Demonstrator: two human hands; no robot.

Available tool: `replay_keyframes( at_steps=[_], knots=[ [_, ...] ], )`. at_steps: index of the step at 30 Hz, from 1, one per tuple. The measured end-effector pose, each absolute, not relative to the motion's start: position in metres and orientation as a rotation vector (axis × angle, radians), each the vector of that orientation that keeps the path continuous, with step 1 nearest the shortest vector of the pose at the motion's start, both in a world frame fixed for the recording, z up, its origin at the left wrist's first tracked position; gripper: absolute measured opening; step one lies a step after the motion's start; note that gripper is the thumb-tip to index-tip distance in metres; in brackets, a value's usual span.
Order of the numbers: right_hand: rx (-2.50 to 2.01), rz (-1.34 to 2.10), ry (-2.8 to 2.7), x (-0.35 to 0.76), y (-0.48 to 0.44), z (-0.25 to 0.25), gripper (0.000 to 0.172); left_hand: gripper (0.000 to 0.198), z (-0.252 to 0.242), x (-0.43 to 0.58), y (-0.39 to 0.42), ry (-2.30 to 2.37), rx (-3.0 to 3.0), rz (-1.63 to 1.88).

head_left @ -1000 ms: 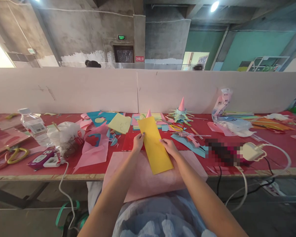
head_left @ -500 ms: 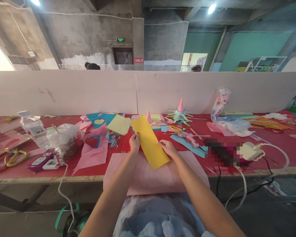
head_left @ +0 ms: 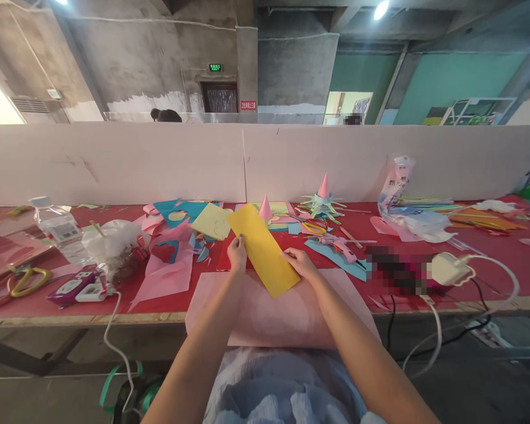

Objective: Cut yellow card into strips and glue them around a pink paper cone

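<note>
A strip of yellow paper [head_left: 265, 253] is held tilted above the front of the table, its upper end leaning left. My left hand [head_left: 237, 253] pinches its left edge, thumb on top. On the opposite edge, lower down, my right hand [head_left: 301, 262] grips it between thumb and fingers. Below the paper lies a large pink sheet [head_left: 274, 321] that overhangs the table edge. Just behind, a small pink paper cone [head_left: 265, 208] stands partly hidden by the yellow paper.
A pink cone with a fringed green base [head_left: 322, 197] stands near the white partition [head_left: 159, 159]. To the right are a glue gun [head_left: 344, 250], scissors [head_left: 313, 226] and a power strip with cables. Leftward are a bottle [head_left: 59, 227], a plastic bag [head_left: 115, 241] and yellow-handled scissors [head_left: 30, 281].
The yellow paper has shifted slightly left and tilted a little more. My left hand moved left with it; both hands still hold it.
</note>
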State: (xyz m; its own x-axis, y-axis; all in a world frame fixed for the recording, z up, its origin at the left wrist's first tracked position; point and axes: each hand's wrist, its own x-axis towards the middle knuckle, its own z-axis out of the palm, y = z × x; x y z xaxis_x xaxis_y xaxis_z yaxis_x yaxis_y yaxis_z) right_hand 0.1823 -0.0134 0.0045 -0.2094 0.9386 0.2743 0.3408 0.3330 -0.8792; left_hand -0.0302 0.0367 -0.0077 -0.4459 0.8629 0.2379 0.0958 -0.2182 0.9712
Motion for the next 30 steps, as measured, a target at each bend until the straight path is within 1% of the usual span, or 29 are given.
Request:
replay_keyframes(
  at_steps=[10, 20, 25, 30],
  knots=[
    [-1.221, 0.723, -1.787, 0.182, -0.017, 0.011, 0.043, 0.037, -0.010, -0.031, 0.039, 1.445, 1.095, 1.694],
    [-1.237, 0.632, -1.807, 0.183, -0.009, 0.001, 0.043, 0.036, -0.005, -0.030, 0.034, 1.443, 1.109, 1.714],
    [-1.237, 0.623, -1.804, 0.183, -0.009, 0.002, 0.045, 0.038, -0.006, -0.030, 0.033, 1.467, 1.120, 1.763],
    [-1.221, 0.708, -1.799, 0.183, -0.008, 0.001, 0.041, 0.040, -0.007, -0.031, 0.033, 1.479, 1.085, 1.821]
  ],
)
